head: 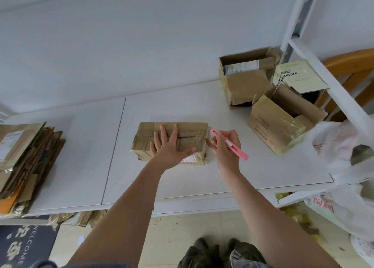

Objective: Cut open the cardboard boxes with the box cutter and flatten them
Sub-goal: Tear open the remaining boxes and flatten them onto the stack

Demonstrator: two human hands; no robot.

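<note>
Centre of the frame, the taped box point(188, 130) lies under the left hand point(169, 148), fingers spread flat. The right hand point(224, 146) pinches the pink cutter point(236, 149) just right of it. It looks light, stiff and tape-slick; press the top.

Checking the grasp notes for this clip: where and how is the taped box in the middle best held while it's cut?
Press flat on its top face from above, left of the seam, as the left hand does. The taped box lies low and flat, so that leaves its right end free for the pink box cutter in the right hand.
</note>
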